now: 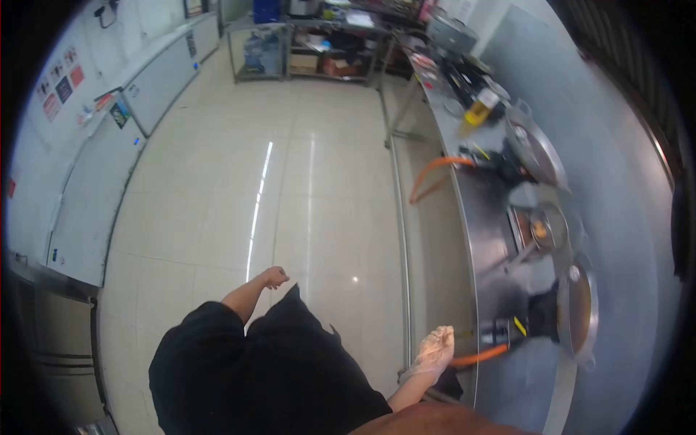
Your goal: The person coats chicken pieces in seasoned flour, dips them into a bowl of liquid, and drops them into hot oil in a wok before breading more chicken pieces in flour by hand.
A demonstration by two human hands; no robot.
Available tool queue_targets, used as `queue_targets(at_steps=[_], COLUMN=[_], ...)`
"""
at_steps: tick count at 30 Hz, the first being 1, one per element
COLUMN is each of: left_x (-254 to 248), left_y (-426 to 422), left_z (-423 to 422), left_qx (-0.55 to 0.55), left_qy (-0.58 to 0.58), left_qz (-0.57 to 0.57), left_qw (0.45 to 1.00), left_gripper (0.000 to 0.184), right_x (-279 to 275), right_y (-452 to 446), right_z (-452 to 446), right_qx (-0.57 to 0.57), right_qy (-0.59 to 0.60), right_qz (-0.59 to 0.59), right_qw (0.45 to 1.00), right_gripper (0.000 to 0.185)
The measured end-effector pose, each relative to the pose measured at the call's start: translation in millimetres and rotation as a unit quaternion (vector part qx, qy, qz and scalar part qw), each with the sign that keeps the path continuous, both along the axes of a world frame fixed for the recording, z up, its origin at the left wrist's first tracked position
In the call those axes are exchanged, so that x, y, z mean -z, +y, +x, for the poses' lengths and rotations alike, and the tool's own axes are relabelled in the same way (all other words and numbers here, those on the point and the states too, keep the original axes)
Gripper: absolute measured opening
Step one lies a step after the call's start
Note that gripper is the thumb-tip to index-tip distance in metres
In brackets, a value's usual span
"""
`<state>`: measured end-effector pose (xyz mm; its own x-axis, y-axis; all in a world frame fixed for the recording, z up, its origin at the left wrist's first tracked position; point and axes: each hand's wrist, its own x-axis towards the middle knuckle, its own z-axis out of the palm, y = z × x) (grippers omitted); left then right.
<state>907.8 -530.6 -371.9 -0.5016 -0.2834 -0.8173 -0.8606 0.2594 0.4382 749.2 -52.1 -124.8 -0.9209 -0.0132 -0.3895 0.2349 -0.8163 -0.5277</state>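
Observation:
My left hand [275, 277] hangs over the tiled floor in front of me, bare, its fingers curled into a loose fist with nothing showing in it. My right hand [436, 346] wears a thin clear plastic glove with pale residue on it. Its fingers are curled together, and I see no object in them. It is beside the edge of the steel counter [493, 250], nearest to an orange gas hose [480, 357] that runs to a portable stove [500, 331]. On that stove sits a wide pan [580, 310] with brownish liquid.
A strainer [549, 226] with orange-yellow pieces rests over a tray between the stoves. Farther along the counter are a second wide pan [535, 145], a yellow oil bottle [480, 107] and a grey pot [451, 35]. White chest freezers [94, 192] line the left wall. Shelving [330, 54] stands at the back.

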Motion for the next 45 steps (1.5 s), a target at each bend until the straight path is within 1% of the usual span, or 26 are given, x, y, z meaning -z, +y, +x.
queue_targets(at_steps=[1, 2, 4, 5, 7, 8, 9, 10, 12, 14, 16, 18, 22, 26, 28, 31, 32, 33, 35, 36, 37, 38, 39, 40, 43, 45], left_x=[-16.6, -18.8, 3.0, -10.5, 6.6, 14.7, 47.1, 46.5, 80.9, 67.2, 51.1, 34.9, 18.7, 10.8, 13.6, 16.9, 38.1, 75.7, 43.3, 7.5, 30.6, 63.5, 44.7, 49.5, -5.5, -17.3], left_y=[-34.5, -64.9, -122.3, -132.5, -157.4, -168.6, -186.1, -182.5, -182.1, -170.7, -160.9, -167.1, -219.3, -299.1, -345.9, -434.8, -472.2, -521.5, -599.9, -642.3, -689.0, -748.6, -796.7, -846.9, -958.7, -1011.4], left_z=[-3.2, -4.9, 0.9, 4.8, 27.6, 30.3, 37.9, 42.5, 46.6, 29.4, -5.6, -49.3, -146.6, -241.4, -282.0, -335.6, -339.6, -340.1, -384.1, -421.3, -432.4, -440.0, -470.4, -496.8, -600.4, -671.7], left_qx=[-0.071, -0.108, -0.176, -0.169, -0.186, -0.181, -0.120, -0.155, -0.166, -0.196, -0.250, -0.312, -0.420, -0.461, -0.467, -0.432, -0.314, -0.186, -0.341, -0.372, -0.323, -0.149, -0.147, -0.171, -0.288, -0.332], left_qy=[0.076, 0.103, 0.156, 0.143, 0.120, 0.052, -0.013, -0.040, -0.141, -0.160, -0.114, -0.042, 0.087, 0.065, 0.054, 0.018, 0.099, 0.179, 0.004, -0.060, -0.059, -0.039, -0.060, -0.067, 0.080, 0.150], left_qz=[-0.065, -0.074, -0.088, -0.099, -0.096, -0.089, -0.071, -0.056, 0.062, 0.179, 0.270, 0.310, 0.328, 0.289, 0.276, 0.297, 0.234, 0.165, 0.237, 0.146, 0.085, 0.033, -0.009, -0.041, -0.090, -0.131], left_qw=[0.992, 0.986, 0.968, 0.970, 0.970, 0.978, 0.990, 0.986, 0.974, 0.951, 0.923, 0.897, 0.842, 0.837, 0.838, 0.852, 0.915, 0.952, 0.910, 0.915, 0.941, 0.988, 0.987, 0.982, 0.950, 0.922], left_gripper=[0.034, 0.035, 0.037, 0.037, 0.034, 0.033, 0.032, 0.038, 0.038, 0.037, 0.037, 0.037, 0.039, 0.040, 0.040, 0.040, 0.040, 0.039, 0.039, 0.039, 0.042, 0.042, 0.042, 0.041, 0.031, 0.027], right_x=[-11.5, -7.7, 4.9, 11.2, 16.0, 24.8, 26.0, 19.5, -2.5, -11.0, -4.4, 6.9, -5.2, -24.7, -16.4, -5.7, -2.2, 2.4, 8.7, 12.4, 17.8, 21.4, 23.9, 28.6, 57.9, 97.7], right_y=[-40.6, -68.5, -123.2, -143.2, -177.9, -189.5, -207.6, -223.3, -253.8, -296.8, -337.0, -397.6, -606.6, -790.2, -855.6, -927.5, -942.3, -954.9, -969.2, -971.9, -973.0, -972.8, -977.9, -988.9, -1022.8, -1044.1], right_z=[-29.1, -57.8, -120.3, -146.0, -183.5, -209.0, -229.5, -248.7, -291.6, -341.4, -404.6, -468.2, -568.1, -633.0, -672.1, -738.1, -756.3, -774.7, -812.3, -828.0, -839.5, -847.4, -856.3, -866.2, -897.4, -935.4], right_qx=[-0.010, -0.038, -0.088, -0.092, -0.099, -0.126, -0.116, -0.107, -0.102, -0.103, -0.133, -0.217, -0.338, -0.435, -0.488, -0.482, -0.465, -0.446, -0.410, -0.388, -0.363, -0.335, -0.307, -0.279, -0.198, -0.222], right_qy=[-0.029, -0.004, 0.044, 0.048, 0.055, 0.064, 0.060, 0.057, 0.027, 0.013, 0.028, 0.034, 0.052, 0.072, 0.074, 0.054, 0.059, 0.065, 0.054, 0.035, 0.011, -0.008, -0.025, -0.040, -0.110, -0.109], right_qz=[0.006, -0.011, -0.043, -0.048, -0.051, -0.057, -0.045, -0.032, 0.034, 0.047, 0.051, 0.030, 0.032, -0.063, -0.125, -0.121, -0.117, -0.114, -0.088, -0.068, -0.047, -0.009, 0.026, 0.059, 0.127, 0.101], right_qw=[1.000, 0.999, 0.994, 0.993, 0.992, 0.988, 0.990, 0.992, 0.994, 0.993, 0.989, 0.975, 0.939, 0.895, 0.861, 0.866, 0.876, 0.885, 0.906, 0.919, 0.930, 0.942, 0.951, 0.958, 0.966, 0.964], right_gripper=[0.008, 0.007, 0.005, 0.005, 0.005, 0.006, 0.006, 0.005, 0.007, 0.008, 0.010, 0.011, 0.015, 0.005, 0.012, 0.011, 0.008, 0.006, 0.005, 0.006, 0.006, 0.007, 0.009, 0.010, 0.011, 0.011])
